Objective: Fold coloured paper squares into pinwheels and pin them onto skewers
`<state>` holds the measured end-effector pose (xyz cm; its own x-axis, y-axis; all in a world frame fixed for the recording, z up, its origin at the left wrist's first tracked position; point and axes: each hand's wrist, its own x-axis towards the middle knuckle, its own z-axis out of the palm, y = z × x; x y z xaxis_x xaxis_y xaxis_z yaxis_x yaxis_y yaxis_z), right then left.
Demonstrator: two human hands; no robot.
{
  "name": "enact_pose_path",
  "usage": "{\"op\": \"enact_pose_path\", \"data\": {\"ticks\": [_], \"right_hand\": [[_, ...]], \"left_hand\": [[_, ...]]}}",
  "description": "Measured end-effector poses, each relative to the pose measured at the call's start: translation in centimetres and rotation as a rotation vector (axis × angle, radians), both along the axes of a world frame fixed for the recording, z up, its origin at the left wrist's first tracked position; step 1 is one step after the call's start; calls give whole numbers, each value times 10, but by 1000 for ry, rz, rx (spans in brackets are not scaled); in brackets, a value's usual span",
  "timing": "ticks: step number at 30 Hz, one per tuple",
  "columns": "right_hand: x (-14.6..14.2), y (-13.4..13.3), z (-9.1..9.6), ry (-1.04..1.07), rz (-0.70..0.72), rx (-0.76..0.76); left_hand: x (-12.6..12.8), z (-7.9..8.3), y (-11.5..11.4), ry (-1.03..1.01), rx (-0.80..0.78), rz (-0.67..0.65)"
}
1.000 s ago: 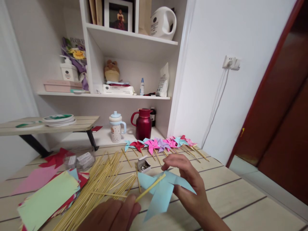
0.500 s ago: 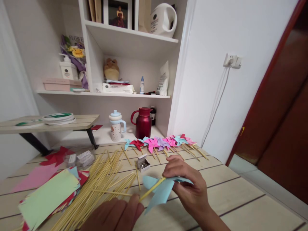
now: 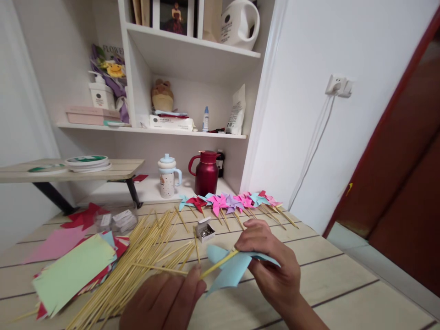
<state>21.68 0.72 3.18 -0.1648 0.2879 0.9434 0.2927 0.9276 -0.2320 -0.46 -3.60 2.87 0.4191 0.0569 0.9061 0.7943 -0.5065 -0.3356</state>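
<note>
My left hand [image 3: 165, 300] pinches the near end of a thin bamboo stick [image 3: 218, 264] low in the view. My right hand [image 3: 271, 263] is closed over the centre of a light blue paper pinwheel [image 3: 228, 270], pressing it against the stick's far end. Both hands hover just above the wooden table [image 3: 343, 284]. A small open box of pins [image 3: 205, 231] sits right behind the pinwheel.
A loose heap of bamboo sticks [image 3: 137, 266] and a stack of coloured paper sheets [image 3: 70, 270] lie at the left. Several finished pinwheels [image 3: 233, 204] line the table's far edge. Behind stand a red jug [image 3: 205, 173], a spouted cup [image 3: 167, 176] and white shelves.
My right hand has closed down over the blue pinwheel's centre, folding its blades together at the stick's tip. The left hand has kept hold of the stick.
</note>
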Motion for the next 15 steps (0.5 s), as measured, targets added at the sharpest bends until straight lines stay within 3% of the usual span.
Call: {"op": "enact_pose_path", "data": {"ticks": [3, 8, 15], "right_hand": [[0, -2, 3, -33, 0, 38], [-1, -4, 7, -65, 24, 108], [1, -5, 4, -108, 13, 121]], "left_hand": [[-6, -2, 0, 4, -73, -27], [-18, -13, -2, -3, -166, 36], [-20, -18, -4, 22, -80, 65]]}}
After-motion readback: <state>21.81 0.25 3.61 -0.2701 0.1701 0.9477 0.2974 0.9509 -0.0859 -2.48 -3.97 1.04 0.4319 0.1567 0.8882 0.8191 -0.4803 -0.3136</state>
